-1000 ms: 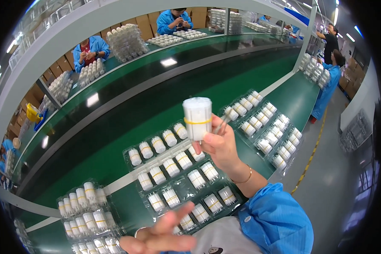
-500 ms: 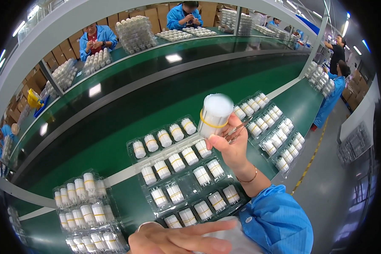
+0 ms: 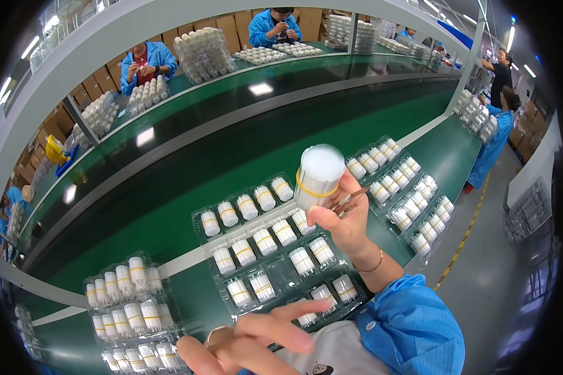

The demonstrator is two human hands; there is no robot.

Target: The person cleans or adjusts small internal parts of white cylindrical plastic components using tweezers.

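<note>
Raised above the bench, my right hand (image 3: 350, 222) is closed around a white cylinder (image 3: 314, 181) with a yellow rubber band about its middle. A thin metal tool, perhaps tweezers (image 3: 355, 198), sticks out between the same fingers. Low in the picture, my left hand (image 3: 250, 340) is open with its fingers apart and holds nothing; it covers the near edge of a clear plastic tray (image 3: 286, 279). Rows of similar banded white cylinders (image 3: 264, 242) lie in that tray, and a few of its cells are bare.
More filled trays stand at left (image 3: 124, 315) and right (image 3: 406, 190). Beyond runs a green conveyor belt (image 3: 231, 147). Several co-workers in blue coats (image 3: 266, 28) sit across it, near stacked trays (image 3: 203, 53). A metal frame (image 3: 187, 15) arches overhead.
My left hand has shifted, its fingers rising over the tray's near row. My right hand still holds the cylinder, now slightly lower in the picture. The whole view has tilted a little.
</note>
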